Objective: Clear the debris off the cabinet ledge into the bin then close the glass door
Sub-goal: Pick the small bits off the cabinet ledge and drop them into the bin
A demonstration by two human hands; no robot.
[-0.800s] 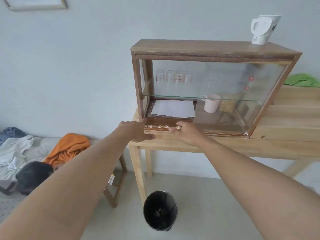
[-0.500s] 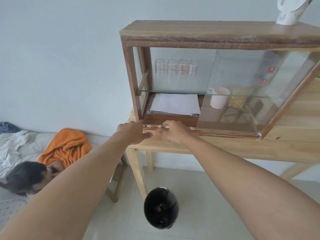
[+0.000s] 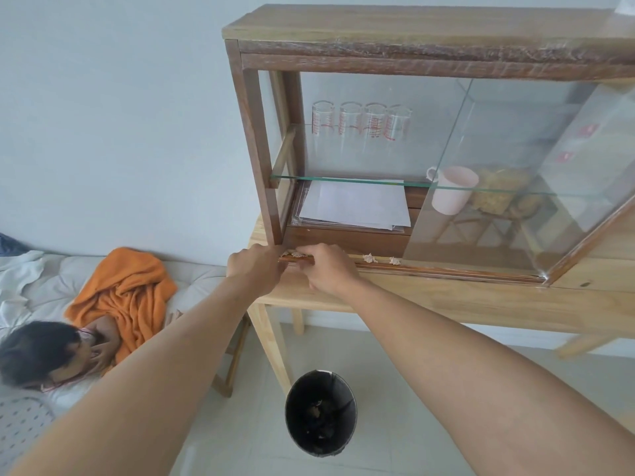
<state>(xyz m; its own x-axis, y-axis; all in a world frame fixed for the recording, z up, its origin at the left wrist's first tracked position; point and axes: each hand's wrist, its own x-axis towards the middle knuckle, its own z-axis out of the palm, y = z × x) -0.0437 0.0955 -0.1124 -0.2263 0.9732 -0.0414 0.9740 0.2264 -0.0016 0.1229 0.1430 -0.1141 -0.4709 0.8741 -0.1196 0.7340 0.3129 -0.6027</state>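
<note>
Pale crumbly debris lies on the cabinet ledge (image 3: pixel 446 269): a clump between my hands (image 3: pixel 294 253) and two bits further right (image 3: pixel 368 258) (image 3: pixel 394 261). My left hand (image 3: pixel 256 267) is cupped against the ledge's left end, its palm hidden. My right hand (image 3: pixel 326 267) rests on the ledge beside it, bent fingertips on the clump; whether they pinch it is unclear. The glass door (image 3: pixel 498 173) is slid to the right, leaving the cabinet's left half open. The black bin (image 3: pixel 321 412) stands on the floor below my hands, with some scraps inside.
The wooden cabinet (image 3: pixel 254 149) sits on a light wooden table (image 3: pixel 446 300). It holds several glasses (image 3: pixel 360 121), papers (image 3: pixel 357 204) and a pink mug (image 3: pixel 452 190). A person lies on a bed at the left beside an orange cloth (image 3: pixel 127 290).
My right hand has slid left along the ledge until it nearly touches my left hand. Two bits of debris now show to its right. The view has moved closer to the cabinet.
</note>
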